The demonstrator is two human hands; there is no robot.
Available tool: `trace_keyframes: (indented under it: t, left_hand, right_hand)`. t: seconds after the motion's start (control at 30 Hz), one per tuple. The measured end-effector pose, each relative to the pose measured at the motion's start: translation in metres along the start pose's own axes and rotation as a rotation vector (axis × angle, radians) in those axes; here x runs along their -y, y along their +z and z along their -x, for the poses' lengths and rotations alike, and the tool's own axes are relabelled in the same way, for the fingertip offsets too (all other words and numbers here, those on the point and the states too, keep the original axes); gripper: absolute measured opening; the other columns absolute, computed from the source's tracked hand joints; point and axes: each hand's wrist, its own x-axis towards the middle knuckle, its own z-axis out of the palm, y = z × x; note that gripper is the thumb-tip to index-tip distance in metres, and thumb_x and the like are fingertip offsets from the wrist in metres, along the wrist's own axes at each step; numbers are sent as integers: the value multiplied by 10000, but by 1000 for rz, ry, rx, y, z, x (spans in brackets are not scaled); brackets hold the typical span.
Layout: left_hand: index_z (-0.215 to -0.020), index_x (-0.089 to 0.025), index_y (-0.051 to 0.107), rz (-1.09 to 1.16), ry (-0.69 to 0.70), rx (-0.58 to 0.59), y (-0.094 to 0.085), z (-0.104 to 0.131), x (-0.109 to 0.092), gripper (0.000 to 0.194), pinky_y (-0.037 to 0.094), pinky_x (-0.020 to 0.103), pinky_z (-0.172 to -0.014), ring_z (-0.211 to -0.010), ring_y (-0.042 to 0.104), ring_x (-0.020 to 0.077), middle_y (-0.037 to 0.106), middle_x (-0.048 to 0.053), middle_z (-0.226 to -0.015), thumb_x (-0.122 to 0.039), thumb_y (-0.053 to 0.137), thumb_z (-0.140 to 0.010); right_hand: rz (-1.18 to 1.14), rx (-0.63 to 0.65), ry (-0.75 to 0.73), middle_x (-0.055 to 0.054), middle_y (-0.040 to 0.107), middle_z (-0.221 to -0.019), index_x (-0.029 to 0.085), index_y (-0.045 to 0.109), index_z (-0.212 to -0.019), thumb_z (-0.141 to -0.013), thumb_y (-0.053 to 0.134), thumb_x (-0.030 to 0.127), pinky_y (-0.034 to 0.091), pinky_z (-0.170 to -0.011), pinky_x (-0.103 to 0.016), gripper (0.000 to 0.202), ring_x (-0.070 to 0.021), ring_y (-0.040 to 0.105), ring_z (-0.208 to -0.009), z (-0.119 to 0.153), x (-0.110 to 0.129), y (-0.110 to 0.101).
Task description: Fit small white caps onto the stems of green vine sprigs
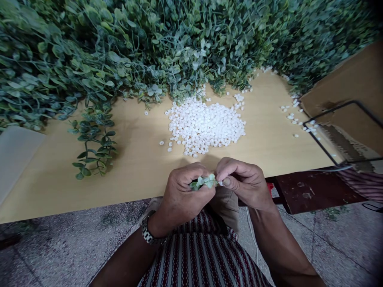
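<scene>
Just past the table's front edge, my left hand (187, 193) is closed round a small green leafy sprig (206, 181), whose pale leaves poke out between thumb and fingers. My right hand (243, 181) pinches a tiny white piece (220, 183) at the sprig's right end, thumb against fingertips. Beyond both hands lies a heap of small white round pieces (206, 125) on the tan table (137, 159). A separate leafy stem (94, 143) hangs down from the foliage to the left of the heap.
A thick mass of green foliage (134, 48) covers the table's back. On the right are a torn cardboard box (353, 87), a black wire frame (326, 107) and scattered white pieces (295, 117). A white sheet (18, 155) lies at far left. A dark red surface (317, 189) stands at lower right.
</scene>
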Motion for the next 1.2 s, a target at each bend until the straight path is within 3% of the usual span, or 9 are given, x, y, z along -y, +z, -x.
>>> trace_keyframes:
  t: [0.77,0.97,1.07,1.2]
  left_hand:
    - [-608,-139,610,144,-153,64,-5,-1,-5,127,335,198,-449,-471,382,67,493,-38,-516,-120,591,-732]
    - [-620,-148,565,77,-174,80,-4,0,-5,134,340,214,-478,-500,394,81,471,-34,-541,-136,558,-753]
    - [-741,-169,538,31,-166,94,-6,1,-7,45,358,220,-519,-554,415,97,470,-33,-612,-139,571,-734]
    - [-865,-189,486,143,-184,73,-9,5,-4,59,381,237,-567,-622,427,119,474,-7,-726,-244,488,-842]
  right_hand:
    - [6,2,69,5,566,-677,193,617,-785,-797,668,247,429,-559,-250,75,-110,509,-611,-4,-1,2]
    - [101,-29,-28,5,556,-691,198,597,-784,-827,624,240,422,-574,-248,66,-113,510,-628,-4,-3,8]
    - [157,-102,-50,7,546,-688,202,584,-807,-840,601,232,428,-567,-244,48,-114,509,-623,-1,1,10]
    - [376,-1,-98,2,558,-690,199,585,-827,-854,557,168,432,-568,-253,49,-120,525,-628,1,11,-3]
